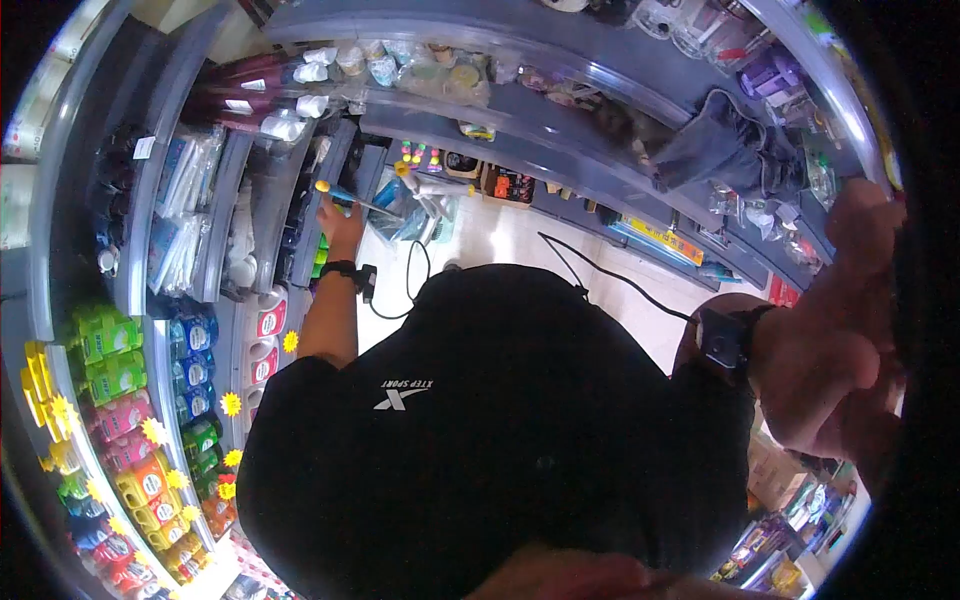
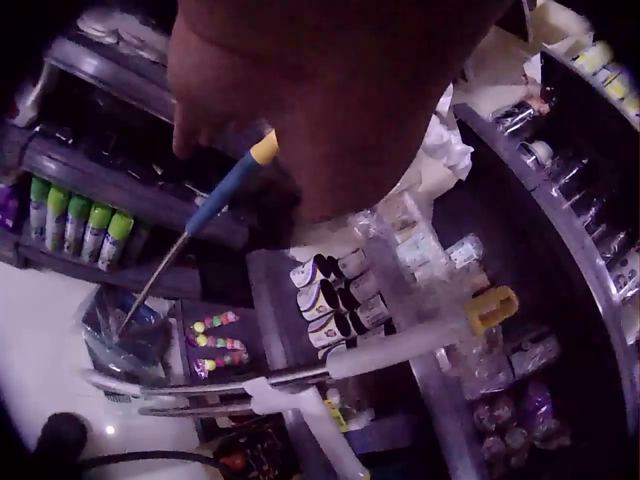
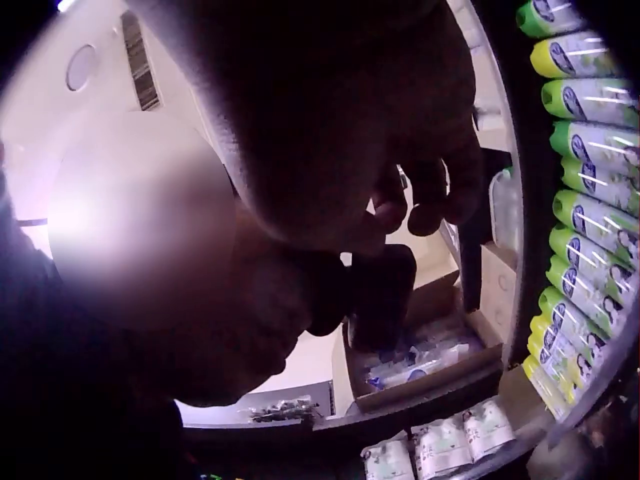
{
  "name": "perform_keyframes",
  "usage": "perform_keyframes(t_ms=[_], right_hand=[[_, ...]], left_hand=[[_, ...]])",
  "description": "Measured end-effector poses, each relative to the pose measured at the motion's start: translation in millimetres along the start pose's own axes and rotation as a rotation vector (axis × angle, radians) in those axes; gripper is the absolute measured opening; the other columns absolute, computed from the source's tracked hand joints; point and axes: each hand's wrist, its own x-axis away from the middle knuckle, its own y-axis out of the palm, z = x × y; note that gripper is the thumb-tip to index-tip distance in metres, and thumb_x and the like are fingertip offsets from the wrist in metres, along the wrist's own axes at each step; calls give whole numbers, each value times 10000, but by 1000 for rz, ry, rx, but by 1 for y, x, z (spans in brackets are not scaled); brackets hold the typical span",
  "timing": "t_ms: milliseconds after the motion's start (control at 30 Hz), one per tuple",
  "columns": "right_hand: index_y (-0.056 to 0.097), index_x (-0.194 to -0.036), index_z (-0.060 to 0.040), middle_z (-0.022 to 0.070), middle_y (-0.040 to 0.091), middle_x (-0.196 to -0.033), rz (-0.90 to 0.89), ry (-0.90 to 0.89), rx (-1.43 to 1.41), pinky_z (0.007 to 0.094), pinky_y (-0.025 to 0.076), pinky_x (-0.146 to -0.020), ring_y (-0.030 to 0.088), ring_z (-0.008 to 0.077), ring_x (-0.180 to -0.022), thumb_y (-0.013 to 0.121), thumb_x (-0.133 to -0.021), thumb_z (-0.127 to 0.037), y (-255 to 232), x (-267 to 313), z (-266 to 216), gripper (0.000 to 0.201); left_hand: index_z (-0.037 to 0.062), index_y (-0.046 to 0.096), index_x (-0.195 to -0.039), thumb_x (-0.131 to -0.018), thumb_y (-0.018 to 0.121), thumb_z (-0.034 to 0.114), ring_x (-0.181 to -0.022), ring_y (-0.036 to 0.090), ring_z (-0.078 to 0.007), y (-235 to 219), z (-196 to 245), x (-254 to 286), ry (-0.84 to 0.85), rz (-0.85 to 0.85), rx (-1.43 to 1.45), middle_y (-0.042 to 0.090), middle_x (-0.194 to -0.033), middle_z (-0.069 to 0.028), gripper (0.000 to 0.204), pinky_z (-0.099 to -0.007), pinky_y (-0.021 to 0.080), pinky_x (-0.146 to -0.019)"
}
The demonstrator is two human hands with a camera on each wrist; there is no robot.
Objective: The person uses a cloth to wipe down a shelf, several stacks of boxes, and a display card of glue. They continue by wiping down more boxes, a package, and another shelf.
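Observation:
My left hand (image 1: 342,228) reaches to the shelving on the left. Close against its fingers is a long thin tool with a blue handle (image 2: 218,195), a yellow end and a metal shaft. The shaft slants down toward a dark plastic-wrapped bundle (image 2: 125,335). I cannot tell whether the fingers grip the handle. White-sleeved metal poles (image 2: 390,345) with a yellow end cross below this hand. My right hand (image 1: 825,340) is raised close to the head camera. In the right wrist view its fingers (image 3: 428,215) hang loosely bent above a dark block (image 3: 385,295), nothing visible between them.
Shelves surround me. Coloured refill bottles (image 1: 115,375) fill the lower left rack. Green-capped spray cans (image 2: 80,230) line a low shelf. A pair of jeans (image 1: 725,150) hangs at the upper right. Black cables (image 1: 620,272) run from the wrist cameras above the pale floor (image 1: 495,235).

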Motion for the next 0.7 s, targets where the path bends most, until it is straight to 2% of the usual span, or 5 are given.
perform_keyframes(t_ms=[133,200,267,433,700], right_hand=[[567,-978,-149,-25,432,-862,-2,-14,193,349,353,-658,355,158,-729,656,-963,-39,-54,29,-1,142],[615,-1084,-157,-25,482,-958,-9,-176,-249,392,347,-728,379,176,-801,734,-959,-128,-60,28,-2,175],[658,-1067,-193,-17,529,-999,178,393,-1147,387,333,-732,379,184,-814,787,-921,-204,-124,83,3,194],[653,-1060,-189,-13,530,-992,213,358,-1074,386,338,-735,387,185,-810,779,-919,-197,-207,150,29,190],[642,-1048,-183,-5,531,-978,193,210,-890,386,349,-741,404,185,-803,764,-913,-184,-183,122,14,182]], left_hand=[[-17,339,-1592,-921,781,351,-1367,451,-565,10,12,17,117,77,-78,415,-1502,-397,883,-593,403,-1168],[-30,355,-1574,-919,785,352,-1338,468,-553,19,18,42,87,103,-36,458,-1466,-384,871,-599,413,-1151],[-45,371,-1561,-916,791,356,-1347,465,-542,20,35,58,135,110,-97,485,-1442,-380,869,-595,417,-1148],[-41,399,-1543,-923,786,362,-1368,457,-541,23,105,89,70,17,-30,482,-1470,-371,834,-582,425,-1150],[9,523,-1464,-925,787,370,-1340,508,-484,56,200,125,117,78,110,578,-1373,-301,700,-555,435,-1136]])
